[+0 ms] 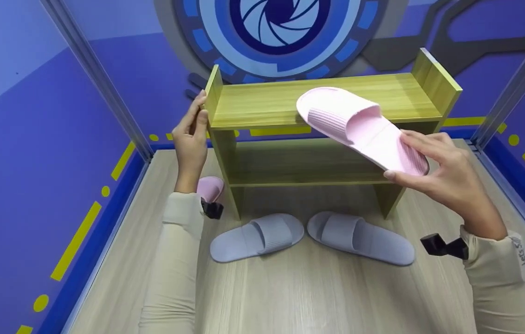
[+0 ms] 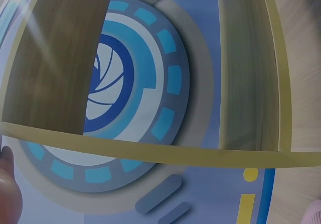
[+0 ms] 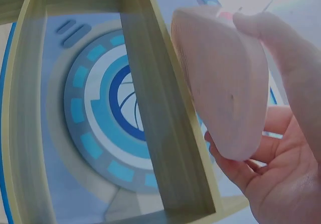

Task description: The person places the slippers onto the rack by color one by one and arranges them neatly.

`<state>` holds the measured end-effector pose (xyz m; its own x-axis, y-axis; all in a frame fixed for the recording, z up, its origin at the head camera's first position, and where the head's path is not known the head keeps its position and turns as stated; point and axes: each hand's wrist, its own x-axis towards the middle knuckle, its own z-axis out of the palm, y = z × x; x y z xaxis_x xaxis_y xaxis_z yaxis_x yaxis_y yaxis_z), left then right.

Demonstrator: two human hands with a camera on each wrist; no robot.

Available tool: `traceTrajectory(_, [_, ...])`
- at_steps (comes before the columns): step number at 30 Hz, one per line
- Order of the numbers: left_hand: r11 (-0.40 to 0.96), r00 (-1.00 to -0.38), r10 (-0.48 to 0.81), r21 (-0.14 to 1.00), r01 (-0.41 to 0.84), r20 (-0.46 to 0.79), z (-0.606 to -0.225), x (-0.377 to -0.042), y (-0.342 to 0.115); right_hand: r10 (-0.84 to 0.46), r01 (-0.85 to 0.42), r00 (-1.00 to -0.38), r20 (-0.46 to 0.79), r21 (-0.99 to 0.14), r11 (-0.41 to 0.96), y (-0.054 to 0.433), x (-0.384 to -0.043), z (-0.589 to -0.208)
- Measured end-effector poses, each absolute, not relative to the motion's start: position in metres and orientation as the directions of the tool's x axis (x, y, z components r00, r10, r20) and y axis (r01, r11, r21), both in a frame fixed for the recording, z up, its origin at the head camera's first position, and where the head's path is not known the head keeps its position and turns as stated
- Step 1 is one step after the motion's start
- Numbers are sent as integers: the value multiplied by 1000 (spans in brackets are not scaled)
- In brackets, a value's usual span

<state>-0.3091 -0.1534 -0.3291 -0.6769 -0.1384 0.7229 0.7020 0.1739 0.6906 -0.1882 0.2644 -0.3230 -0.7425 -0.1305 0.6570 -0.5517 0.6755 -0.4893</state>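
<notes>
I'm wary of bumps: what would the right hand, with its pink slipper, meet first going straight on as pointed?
Probably the rack's top board: the pink slipper, ahead of the right hand, overlaps it in the head view, but depth is unclear.

The slipper [image 1: 385,144] is pink and backless, with a broad ribbed strap over the foot. It is held aloft at its heel, insole facing up, toe pointing toward the rack's far left, in front of the top board's right half. The rack [image 1: 311,161], pale yellowish wood grain, stands upright near the worktop's far edge, its two side panels rising above the top board.
</notes>
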Motion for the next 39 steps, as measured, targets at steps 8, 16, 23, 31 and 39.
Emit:
traceTrajectory(8, [173,-671,-134,684,709,729,-330,-308,-154,-2,-482,-731,682,-515,709,249,-188,-316])
traceTrajectory(16, [175,-672,-131,685,708,729,-329,-308,-156,90,-393,-746,659,-546,739,234,-197,-307])
traceTrajectory(23, [185,-675,-140,689,701,724,-330,-307,-157,108,-317,-805,583,-578,752,222,-207,-304])
traceTrajectory(31, [169,-679,-150,695,699,719,-331,-307,-157,122,-257,-832,542,-569,781,211,-220,-296])
traceTrajectory(39, [168,-676,-136,689,705,724,-330,-309,-153,126,-246,-809,575,-525,815,206,-233,-294])
